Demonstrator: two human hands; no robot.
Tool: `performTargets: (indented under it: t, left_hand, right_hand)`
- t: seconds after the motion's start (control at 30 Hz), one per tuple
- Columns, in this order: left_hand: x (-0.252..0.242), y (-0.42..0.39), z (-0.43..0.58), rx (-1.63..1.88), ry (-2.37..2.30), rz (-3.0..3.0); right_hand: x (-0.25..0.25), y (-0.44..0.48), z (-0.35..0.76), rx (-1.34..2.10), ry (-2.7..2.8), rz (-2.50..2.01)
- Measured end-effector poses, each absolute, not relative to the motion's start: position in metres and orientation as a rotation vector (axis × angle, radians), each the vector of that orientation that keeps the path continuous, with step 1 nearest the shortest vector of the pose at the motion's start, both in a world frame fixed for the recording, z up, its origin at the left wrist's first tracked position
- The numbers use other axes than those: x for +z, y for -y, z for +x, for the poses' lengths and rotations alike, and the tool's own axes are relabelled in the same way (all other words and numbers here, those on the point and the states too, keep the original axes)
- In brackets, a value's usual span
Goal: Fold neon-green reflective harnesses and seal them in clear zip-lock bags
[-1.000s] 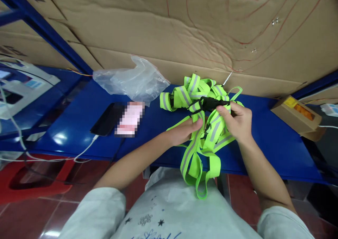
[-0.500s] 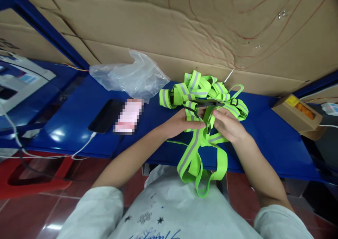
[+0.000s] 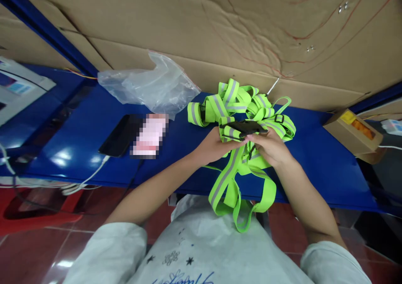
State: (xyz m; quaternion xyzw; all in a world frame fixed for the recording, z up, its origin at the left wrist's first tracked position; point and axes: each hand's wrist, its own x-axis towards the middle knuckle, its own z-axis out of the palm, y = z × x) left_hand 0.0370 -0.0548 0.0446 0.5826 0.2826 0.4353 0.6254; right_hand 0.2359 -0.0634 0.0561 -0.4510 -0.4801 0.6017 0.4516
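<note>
Reflective strap harness (image 3: pixel 234 101), neon green with grey bands, lay heaped on the blue table (image 3: pixel 94 150) near the cardboard backing (image 3: pixel 188 32). Its loose loops hung over the near edge toward the person's lap. A black fastener (image 3: pixel 243 127) on the harness was raised just above the heap. The left hand (image 3: pixel 213 145) was closed on the fastener's left end, fingers curled round a strap. The right hand (image 3: pixel 270 148) pinched its near edge with fingertips together. A clear plastic bag (image 3: pixel 147 87) and a dark phone (image 3: pixel 117 135) lay to the left, and a small cardboard box (image 3: pixel 353 133) sat well apart to the right.
</note>
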Motion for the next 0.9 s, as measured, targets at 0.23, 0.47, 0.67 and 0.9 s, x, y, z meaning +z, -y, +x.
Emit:
performTargets:
  t: [0.23,0.47,0.67,0.9]
  left_hand:
    - [0.039,0.054,0.033,0.816,-0.813,1.578]
    - [0.046,0.044,0.020,0.576,-0.544,1.945]
    - [0.051,0.041,0.020,0.862,-0.403,1.413]
    - [0.038,0.056,0.045,1.003,-0.566,1.122]
  right_hand:
    - [0.055,0.060,0.237,1.228,1.013,-1.118]
    - [0.047,0.066,0.240,1.154,1.051,-1.103]
    - [0.050,0.067,0.238,1.165,1.055,-1.120]
    - [0.042,0.070,0.229,1.069,1.027,-1.152]
